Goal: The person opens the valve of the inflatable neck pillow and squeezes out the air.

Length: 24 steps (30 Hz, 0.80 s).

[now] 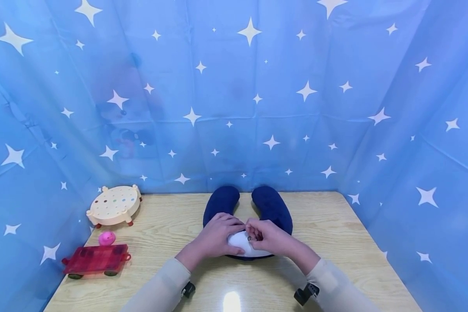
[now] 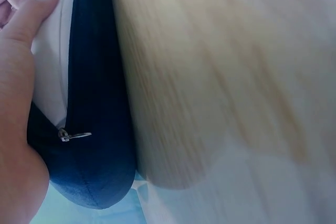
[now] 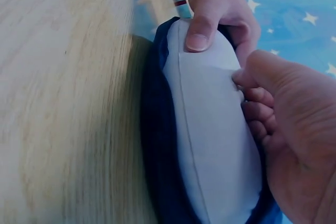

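Observation:
A navy U-shaped neck pillow [image 1: 271, 203] lies on the table, its two arms pointing away. Along the near curve its cover [image 3: 157, 145] gapes, showing a white inner cushion [image 3: 210, 119]. A zipper pull [image 2: 77, 136] hangs at one end of the opening in the left wrist view. My left hand [image 1: 218, 236] grips the pillow from the left, thumb on the white cushion and fingers over the far side. My right hand [image 1: 271, 236], fingers curled, pinches at the far edge of the opening; its fingertips partly hide what they hold, apparently the cover's edge.
On the table's left side stand a cream round pegged stool-like toy [image 1: 115, 206], a small pink toy [image 1: 107, 238] and a translucent red toy wagon [image 1: 97, 260]. A blue star-patterned curtain [image 1: 226, 86] encloses the wooden table [image 1: 167, 216] at the back and sides.

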Motion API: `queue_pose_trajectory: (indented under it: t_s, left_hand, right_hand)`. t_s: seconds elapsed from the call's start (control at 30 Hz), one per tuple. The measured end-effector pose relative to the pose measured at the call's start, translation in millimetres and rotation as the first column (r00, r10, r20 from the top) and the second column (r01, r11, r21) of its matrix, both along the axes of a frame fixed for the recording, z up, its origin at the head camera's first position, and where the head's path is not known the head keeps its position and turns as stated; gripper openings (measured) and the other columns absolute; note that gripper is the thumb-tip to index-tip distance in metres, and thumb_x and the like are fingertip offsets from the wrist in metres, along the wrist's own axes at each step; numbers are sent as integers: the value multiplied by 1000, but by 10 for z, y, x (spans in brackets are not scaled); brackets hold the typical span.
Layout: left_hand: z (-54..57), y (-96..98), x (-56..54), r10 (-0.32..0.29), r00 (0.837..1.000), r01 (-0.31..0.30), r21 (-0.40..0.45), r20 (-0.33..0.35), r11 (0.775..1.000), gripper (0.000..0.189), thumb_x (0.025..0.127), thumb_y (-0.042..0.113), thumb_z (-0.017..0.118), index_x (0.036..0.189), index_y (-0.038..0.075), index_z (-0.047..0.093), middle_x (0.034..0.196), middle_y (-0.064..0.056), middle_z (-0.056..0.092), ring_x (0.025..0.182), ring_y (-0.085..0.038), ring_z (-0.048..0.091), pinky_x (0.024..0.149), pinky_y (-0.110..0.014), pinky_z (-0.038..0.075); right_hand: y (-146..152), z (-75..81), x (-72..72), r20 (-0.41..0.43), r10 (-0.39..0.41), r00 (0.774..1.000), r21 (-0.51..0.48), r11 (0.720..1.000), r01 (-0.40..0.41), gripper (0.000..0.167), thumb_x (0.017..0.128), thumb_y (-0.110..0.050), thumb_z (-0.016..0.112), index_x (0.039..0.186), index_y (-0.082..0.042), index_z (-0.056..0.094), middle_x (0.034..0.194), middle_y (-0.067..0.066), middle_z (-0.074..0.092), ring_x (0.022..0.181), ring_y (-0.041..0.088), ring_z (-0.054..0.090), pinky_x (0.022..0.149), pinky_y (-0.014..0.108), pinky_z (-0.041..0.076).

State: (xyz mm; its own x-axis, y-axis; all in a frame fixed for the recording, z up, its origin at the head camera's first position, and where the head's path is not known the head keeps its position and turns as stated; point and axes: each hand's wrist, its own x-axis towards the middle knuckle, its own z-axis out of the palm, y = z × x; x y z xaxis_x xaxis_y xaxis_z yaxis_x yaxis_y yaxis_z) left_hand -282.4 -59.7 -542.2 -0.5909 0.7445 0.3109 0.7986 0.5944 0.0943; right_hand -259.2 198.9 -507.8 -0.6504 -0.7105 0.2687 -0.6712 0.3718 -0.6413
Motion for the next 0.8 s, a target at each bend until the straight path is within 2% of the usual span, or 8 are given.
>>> queue_pose_trajectory:
  t_s: [0.1, 0.37, 0.6, 0.8]
  left_hand:
    - [-17, -2, -3, 4, 1000, -4, 4, 12, 1000, 75, 90, 73, 80, 149, 27, 72, 142, 10, 71, 137, -17, 60, 123, -44, 38]
    - [-29, -2, -4, 11, 1000, -11, 4, 13, 1000, 80, 91, 74, 79, 154, 26, 68, 144, 10, 71, 138, -17, 59, 124, -45, 38]
    - [-30, 1, -7, 11, 1000, -11, 4, 22, 1000, 80, 91, 75, 79, 153, 26, 69, 144, 10, 71, 138, -17, 59, 123, -45, 38]
    - [-18, -4, -12, 17, 999, -18, 6, 28, 1000, 80, 91, 75, 78, 154, 26, 68, 145, 10, 70, 138, -17, 59, 124, -46, 37]
  right_hand:
    - [14, -29, 26, -7, -27, 1000, -22, 999, 27, 26, 92, 9, 76, 106, -12, 71, 84, -9, 59, 75, 3, 54, 66, 23, 50]
    - [49, -48, 94, -72, -63, 995, -74, 996, 58, 22, 94, 6, 80, 108, -11, 78, 91, -8, 65, 80, 7, 60, 68, 25, 55]
    - [91, -79, 76, -4, -44, 999, -97, 994, 43, 21, 100, 6, 77, 113, -11, 80, 104, 0, 73, 88, 10, 64, 73, 27, 58]
    - [90, -91, 65, 6, -53, 999, -96, 994, 54, 16, 104, -1, 75, 114, -14, 80, 110, -3, 74, 100, 14, 68, 81, 28, 59]
